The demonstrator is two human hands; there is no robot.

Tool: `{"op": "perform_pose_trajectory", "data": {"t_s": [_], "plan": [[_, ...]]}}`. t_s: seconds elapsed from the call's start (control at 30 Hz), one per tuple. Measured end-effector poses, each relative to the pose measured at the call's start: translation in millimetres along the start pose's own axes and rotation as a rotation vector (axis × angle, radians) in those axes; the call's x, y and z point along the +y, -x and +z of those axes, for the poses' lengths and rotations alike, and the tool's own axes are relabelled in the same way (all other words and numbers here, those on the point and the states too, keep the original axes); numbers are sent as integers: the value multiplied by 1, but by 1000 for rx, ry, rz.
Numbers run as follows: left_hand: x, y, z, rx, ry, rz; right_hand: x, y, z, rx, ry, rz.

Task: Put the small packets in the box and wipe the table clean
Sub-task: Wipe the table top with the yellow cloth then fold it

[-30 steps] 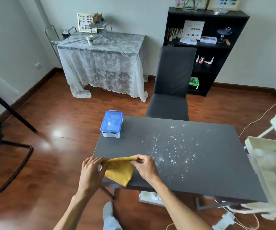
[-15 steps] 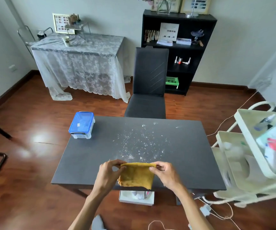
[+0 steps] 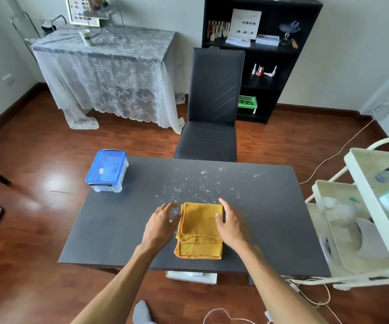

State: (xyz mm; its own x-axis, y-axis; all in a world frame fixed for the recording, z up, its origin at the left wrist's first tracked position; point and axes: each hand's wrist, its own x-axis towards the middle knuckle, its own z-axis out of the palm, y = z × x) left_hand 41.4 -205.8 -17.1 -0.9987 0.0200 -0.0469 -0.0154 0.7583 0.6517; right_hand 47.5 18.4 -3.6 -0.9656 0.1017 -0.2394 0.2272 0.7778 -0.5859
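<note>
A folded yellow cloth (image 3: 199,230) lies flat on the dark grey table (image 3: 118,230), near its front edge. My left hand (image 3: 159,224) hovers just left of the cloth with fingers spread and straight. My right hand (image 3: 229,224) is at the cloth's right edge, fingers straight, its thumb touching the cloth. White crumbs or spill specks (image 3: 196,185) are scattered over the table's middle, just beyond the cloth. A clear box with a closed blue lid (image 3: 107,170) stands at the table's far left corner. No loose packets show on the table.
A dark chair (image 3: 212,113) is pushed up to the table's far side. A white tiered cart (image 3: 364,218) with bottles stands close to the table's right edge. Behind are a lace-covered table (image 3: 109,73) and a black shelf (image 3: 259,54). Cables trail on the floor at right.
Both hands held the cloth up by its top edge over the front of the table; now the cloth lies folded on the table and both hands have let go and opened beside it.
</note>
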Motion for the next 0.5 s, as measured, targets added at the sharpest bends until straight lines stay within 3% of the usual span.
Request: {"op": "perform_pose_trajectory", "data": {"t_s": [0.1, 0.23, 0.33, 0.5], "plan": [[-42, 14, 1, 92, -110, -8, -3, 16, 38, -12, 188, -189], [-106, 20, -11, 119, -195, -185, -11, 18, 90, 12, 292, -240], [-131, 11, -16, 70, -329, -110, -15, 6, 114, 49, 346, -160], [-142, -7, -25, 88, -406, 2, 19, -16, 103, 137, 441, -223]]}}
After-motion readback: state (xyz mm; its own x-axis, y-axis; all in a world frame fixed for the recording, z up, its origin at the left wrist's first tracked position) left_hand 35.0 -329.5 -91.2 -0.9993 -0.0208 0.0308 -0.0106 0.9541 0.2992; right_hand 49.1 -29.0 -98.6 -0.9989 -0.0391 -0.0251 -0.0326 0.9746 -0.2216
